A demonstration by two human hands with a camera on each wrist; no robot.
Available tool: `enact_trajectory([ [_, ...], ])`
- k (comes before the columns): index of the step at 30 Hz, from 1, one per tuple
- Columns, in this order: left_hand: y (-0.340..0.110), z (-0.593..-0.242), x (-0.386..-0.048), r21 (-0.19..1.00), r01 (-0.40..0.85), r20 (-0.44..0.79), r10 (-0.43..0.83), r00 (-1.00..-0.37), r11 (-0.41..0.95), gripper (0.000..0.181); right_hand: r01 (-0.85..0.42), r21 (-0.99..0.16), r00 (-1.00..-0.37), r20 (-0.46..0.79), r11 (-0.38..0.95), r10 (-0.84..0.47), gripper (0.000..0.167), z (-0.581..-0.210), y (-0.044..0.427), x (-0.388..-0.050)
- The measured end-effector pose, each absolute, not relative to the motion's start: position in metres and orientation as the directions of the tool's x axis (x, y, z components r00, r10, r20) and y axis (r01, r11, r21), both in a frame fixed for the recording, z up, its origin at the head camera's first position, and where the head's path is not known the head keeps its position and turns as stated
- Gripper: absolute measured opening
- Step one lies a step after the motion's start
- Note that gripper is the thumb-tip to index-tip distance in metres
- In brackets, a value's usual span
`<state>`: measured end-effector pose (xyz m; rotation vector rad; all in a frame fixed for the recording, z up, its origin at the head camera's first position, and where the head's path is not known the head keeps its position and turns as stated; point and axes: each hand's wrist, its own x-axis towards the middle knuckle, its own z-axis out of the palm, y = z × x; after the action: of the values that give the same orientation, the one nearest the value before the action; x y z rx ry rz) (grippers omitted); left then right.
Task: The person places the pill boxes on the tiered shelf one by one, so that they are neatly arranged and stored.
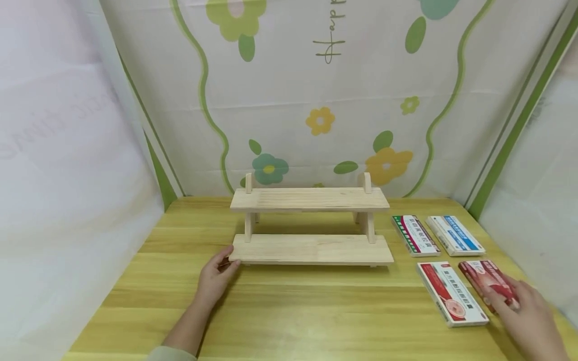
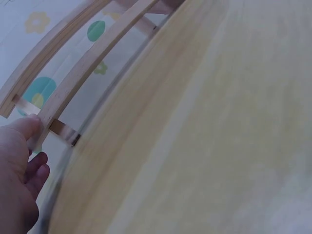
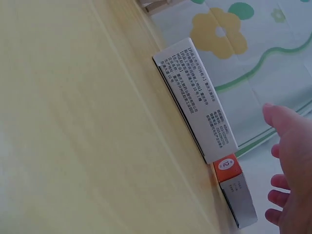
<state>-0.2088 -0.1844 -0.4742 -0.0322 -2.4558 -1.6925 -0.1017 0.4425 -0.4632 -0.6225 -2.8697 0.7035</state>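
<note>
Head view: left hand pinches the rack at its lower left corner; right hand, grip loose, is over the red box near the table's right edge.

Wood-grain table: two-tier wooden rack at left fingers, red box at right fingers, three more boxes nearby.

The pale two-tier rectangular wooden rack stands mid-frame on the yellow wood-grain table, left of four flat, rectangular, multicoloured boxes at lower right.
</note>
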Motion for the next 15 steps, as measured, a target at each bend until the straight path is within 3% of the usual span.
enact_trajectory([
  [3,-0.185,-0.475,-0.209,0.927,0.095,0.133,-0.082,-0.988,0.362,0.052,0.359,-0.447,-0.908,0.036,0.820,0.417,0.089,-0.468,0.446,-0.101],
  [15,-0.184,-0.479,-0.210,0.920,0.102,0.146,-0.089,-0.985,0.377,0.051,0.510,-0.396,-0.854,-0.122,0.764,0.506,0.103,-0.483,0.459,-0.097],
])
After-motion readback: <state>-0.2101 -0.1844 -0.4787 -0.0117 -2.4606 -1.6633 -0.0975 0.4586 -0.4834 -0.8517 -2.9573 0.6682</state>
